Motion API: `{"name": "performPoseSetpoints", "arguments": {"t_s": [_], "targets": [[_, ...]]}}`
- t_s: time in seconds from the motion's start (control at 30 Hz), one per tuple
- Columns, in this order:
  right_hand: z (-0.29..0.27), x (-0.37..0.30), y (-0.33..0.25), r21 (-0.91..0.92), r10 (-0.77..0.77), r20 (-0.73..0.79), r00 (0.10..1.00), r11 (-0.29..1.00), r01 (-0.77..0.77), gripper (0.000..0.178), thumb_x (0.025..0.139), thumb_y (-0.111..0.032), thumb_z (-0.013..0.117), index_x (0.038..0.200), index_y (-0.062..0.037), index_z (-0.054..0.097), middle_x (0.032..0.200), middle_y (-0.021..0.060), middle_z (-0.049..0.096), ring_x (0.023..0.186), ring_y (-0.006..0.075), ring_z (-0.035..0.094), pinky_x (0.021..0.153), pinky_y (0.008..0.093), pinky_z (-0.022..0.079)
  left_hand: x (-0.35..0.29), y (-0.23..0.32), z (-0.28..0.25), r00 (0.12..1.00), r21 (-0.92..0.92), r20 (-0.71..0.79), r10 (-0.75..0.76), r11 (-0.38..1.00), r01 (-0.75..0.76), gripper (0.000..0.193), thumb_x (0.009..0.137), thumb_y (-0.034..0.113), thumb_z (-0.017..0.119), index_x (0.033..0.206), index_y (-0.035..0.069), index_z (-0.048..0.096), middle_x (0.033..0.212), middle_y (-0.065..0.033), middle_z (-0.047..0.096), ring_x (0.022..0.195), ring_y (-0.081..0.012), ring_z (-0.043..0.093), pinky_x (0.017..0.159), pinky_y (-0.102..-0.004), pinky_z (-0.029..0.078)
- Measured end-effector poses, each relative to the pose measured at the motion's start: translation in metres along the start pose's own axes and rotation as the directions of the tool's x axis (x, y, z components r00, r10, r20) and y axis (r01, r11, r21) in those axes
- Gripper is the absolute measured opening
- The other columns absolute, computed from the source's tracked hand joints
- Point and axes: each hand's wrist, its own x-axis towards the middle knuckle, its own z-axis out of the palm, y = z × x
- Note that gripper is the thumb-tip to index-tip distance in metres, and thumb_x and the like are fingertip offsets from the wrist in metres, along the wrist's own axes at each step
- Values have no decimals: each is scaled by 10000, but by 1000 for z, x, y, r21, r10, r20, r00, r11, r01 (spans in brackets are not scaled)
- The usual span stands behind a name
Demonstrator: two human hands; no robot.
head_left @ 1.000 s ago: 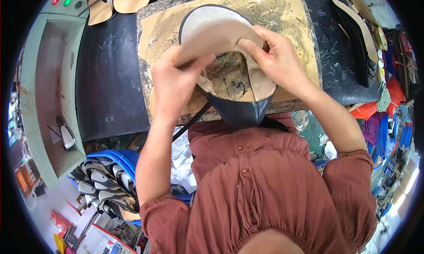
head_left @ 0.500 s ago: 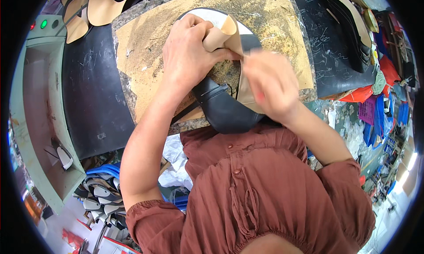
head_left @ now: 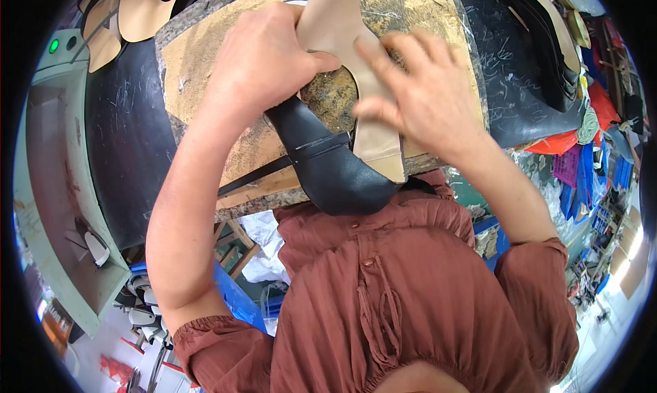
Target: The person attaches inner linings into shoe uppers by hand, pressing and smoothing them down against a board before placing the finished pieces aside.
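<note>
A black leather shoe upper [head_left: 345, 177] hangs partly over the near edge of a board, its rounded toe toward me. Beige lining [head_left: 335, 23] lies spread flat along its far end and right side, around an open middle. My left hand [head_left: 263, 58] grips the far left edge of the lining, thumb on top and the other fingers partly hidden. On the lining's right side rests my right hand [head_left: 434, 95], fingers spread and slightly blurred. From the upper a thin black strap [head_left: 256, 176] trails to the left.
The work board [head_left: 239, 153] has a worn tan covering and speckled edges. Beige and black shoe pieces [head_left: 147, 13] lie at the far left, with a stack of black pieces [head_left: 540, 34] at the right. A pale green metal trough [head_left: 37, 188] stands on the left.
The curled lining has been opened out flat. My left hand has shifted left, and my right hand has gone from closed at the lining's edge to spread over it.
</note>
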Motion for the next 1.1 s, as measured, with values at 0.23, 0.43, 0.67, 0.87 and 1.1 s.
{"name": "performPoseSetpoints", "arguments": {"t_s": [0.23,0.43,0.67,0.87,1.1], "targets": [[7,-9,1,217,-165,-121,979,958,188,680,760,-535,664,1212,-27,647,1152,49,597,1085,220,550,860,350,456,-3,-11,2,991,-140,39,-126,982,130,415,684,269,824,933,-48,725,795,-223,704,773,-345,708,727,-414,542],[6,11,14,168,-91,-56,994,981,99,680,731,-608,670,1220,-136,669,1157,41,614,1085,218,553,893,375,440,-8,-30,9,986,-188,-56,-155,972,142,403,697,274,825,916,-48,721,767,-196,706,716,-295,711,690,-392,537],[-1,-21,21,167,-146,-52,988,974,153,653,786,-515,667,1212,-20,635,1141,72,599,1107,243,552,918,373,457,12,-2,6,946,-8,-127,299,953,-302,275,761,228,805,852,9,666,662,-141,626,605,-277,600,586,-373,469],[2,0,31,123,-91,26,996,989,87,689,808,-639,577,1256,-120,646,1172,78,569,1089,260,530,886,405,443,23,6,7,988,-5,-12,151,988,-151,311,745,241,796,828,-16,642,684,-206,616,679,-404,624,635,-449,488],[5,0,55,-133,51,-214,976,988,-81,562,793,-500,691,1208,-121,671,1244,68,590,1172,254,525,914,431,437,27,1,-2,992,-87,-42,119,989,-123,350,778,263,780,948,-30,690,710,-209,640,650,-326,635,624,-391,495]]}}
